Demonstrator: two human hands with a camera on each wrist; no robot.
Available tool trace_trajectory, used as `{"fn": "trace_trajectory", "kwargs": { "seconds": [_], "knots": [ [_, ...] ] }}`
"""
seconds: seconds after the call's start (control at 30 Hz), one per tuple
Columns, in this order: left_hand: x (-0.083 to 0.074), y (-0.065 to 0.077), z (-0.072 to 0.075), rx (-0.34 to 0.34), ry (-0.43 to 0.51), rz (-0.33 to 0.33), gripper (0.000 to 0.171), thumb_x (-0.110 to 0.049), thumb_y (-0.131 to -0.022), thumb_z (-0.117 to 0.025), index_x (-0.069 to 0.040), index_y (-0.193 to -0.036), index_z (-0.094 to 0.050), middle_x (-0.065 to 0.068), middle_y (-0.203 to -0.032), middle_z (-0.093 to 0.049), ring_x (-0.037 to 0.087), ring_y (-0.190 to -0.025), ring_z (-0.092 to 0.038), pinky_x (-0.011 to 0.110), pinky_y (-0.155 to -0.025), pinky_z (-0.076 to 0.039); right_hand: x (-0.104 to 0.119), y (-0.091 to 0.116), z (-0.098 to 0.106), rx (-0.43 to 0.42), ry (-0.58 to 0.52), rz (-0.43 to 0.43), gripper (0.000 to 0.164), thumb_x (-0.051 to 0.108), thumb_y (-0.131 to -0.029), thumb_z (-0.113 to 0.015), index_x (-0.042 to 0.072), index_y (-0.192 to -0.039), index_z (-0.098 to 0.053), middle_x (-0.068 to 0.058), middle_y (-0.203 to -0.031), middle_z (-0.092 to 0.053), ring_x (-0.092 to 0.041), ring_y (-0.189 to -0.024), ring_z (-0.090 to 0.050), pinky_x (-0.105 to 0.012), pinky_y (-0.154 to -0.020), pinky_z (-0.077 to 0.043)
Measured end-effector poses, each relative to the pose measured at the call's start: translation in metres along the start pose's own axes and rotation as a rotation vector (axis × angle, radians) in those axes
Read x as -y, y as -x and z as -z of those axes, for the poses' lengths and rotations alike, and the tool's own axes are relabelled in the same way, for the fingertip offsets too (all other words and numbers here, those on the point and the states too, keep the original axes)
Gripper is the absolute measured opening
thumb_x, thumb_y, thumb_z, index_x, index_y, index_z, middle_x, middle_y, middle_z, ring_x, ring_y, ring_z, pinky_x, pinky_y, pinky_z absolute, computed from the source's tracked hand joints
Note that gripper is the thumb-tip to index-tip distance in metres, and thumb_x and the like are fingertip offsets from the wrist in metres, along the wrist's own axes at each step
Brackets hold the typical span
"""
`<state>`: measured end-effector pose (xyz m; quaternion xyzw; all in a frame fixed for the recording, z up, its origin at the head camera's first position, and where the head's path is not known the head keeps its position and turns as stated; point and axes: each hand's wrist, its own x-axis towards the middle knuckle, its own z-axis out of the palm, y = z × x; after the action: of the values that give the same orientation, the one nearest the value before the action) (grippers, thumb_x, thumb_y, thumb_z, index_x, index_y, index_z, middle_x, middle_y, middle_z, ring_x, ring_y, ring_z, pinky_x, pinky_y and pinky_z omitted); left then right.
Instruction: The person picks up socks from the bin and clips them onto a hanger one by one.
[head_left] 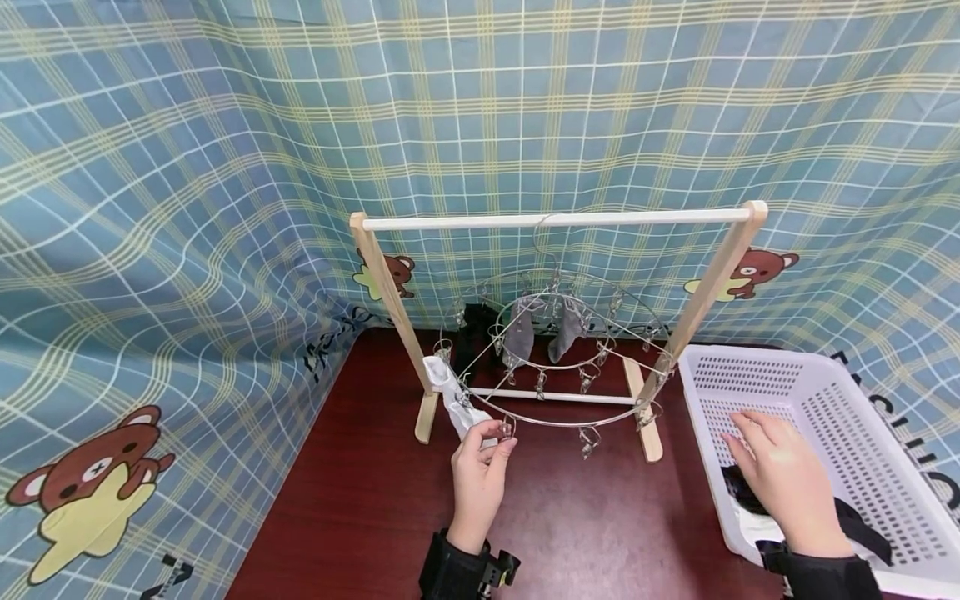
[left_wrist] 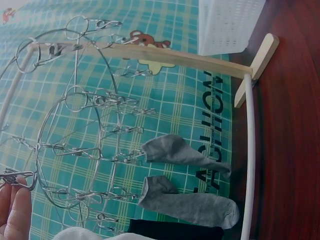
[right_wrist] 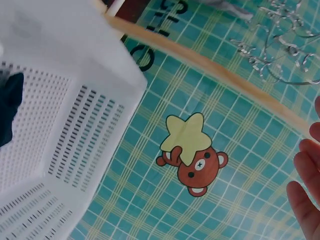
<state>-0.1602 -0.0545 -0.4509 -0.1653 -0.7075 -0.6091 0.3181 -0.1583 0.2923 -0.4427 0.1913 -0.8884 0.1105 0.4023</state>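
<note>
My left hand [head_left: 480,483] pinches a metal clip [head_left: 507,428] at the front of a round wire drying hanger [head_left: 551,422]; the clip also shows in the left wrist view. Just behind that hand a white sock [head_left: 447,385] hangs at the hanger's left side. Two grey socks [head_left: 519,332] and a black sock [head_left: 472,333] hang farther back. My right hand [head_left: 783,475] is over the white plastic basket [head_left: 697,417], fingers loosely extended and holding nothing visible. Black cloth pieces [head_left: 862,533] and a white piece [head_left: 759,527] lie in the basket, partly hidden by that hand.
A wooden stand with a white top bar [head_left: 465,222] carries the hanger by its hook. Its feet [head_left: 426,417] rest on a dark red table [head_left: 352,500]. Several other clips [head_left: 588,440] dangle around the rings. A checked cloth [head_left: 480,108] surrounds the back and sides.
</note>
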Motion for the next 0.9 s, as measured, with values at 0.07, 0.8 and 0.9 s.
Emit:
{"fn": "trace_trajectory", "kwargs": {
  "seconds": [0.07, 0.8, 0.9],
  "knots": [
    [0.004, 0.0, 0.0, 0.005, -0.001, 0.003, 0.02, 0.007, -0.075, -0.064, 0.006, -0.093, -0.054, 0.018, -0.083, -0.057, 0.022, -0.062, -0.063, 0.023, -0.05, -0.051, -0.007, -0.003, -0.002, 0.011, -0.004, 0.025, 0.063, 0.044, -0.094, -0.03, -0.011, -0.089, -0.06, -0.022, -0.084, -0.057, -0.039, -0.075, -0.052, -0.047, -0.066, -0.042],
    [-0.013, -0.005, 0.003, 0.022, -0.019, 0.025, 0.02, 0.013, -0.072, -0.063, 0.012, -0.089, -0.052, 0.023, -0.079, -0.055, 0.029, -0.06, -0.062, 0.023, -0.051, -0.052, -0.1, 0.039, -0.073, 0.755, 0.003, -0.196, 0.021, 0.014, -0.068, -0.071, -0.001, -0.081, -0.064, -0.014, -0.074, -0.062, -0.033, -0.066, -0.058, -0.048, -0.058, -0.045],
    [0.0, -0.002, 0.001, 0.021, -0.017, 0.011, 0.021, 0.012, -0.073, -0.063, 0.01, -0.09, -0.052, 0.022, -0.08, -0.056, 0.026, -0.062, -0.063, 0.021, -0.051, -0.051, -0.104, 0.05, -0.084, 0.79, -0.018, -0.202, 0.02, 0.015, -0.067, -0.07, 0.002, -0.08, -0.065, -0.014, -0.076, -0.063, -0.032, -0.067, -0.058, -0.048, -0.058, -0.045]
  ]
}}
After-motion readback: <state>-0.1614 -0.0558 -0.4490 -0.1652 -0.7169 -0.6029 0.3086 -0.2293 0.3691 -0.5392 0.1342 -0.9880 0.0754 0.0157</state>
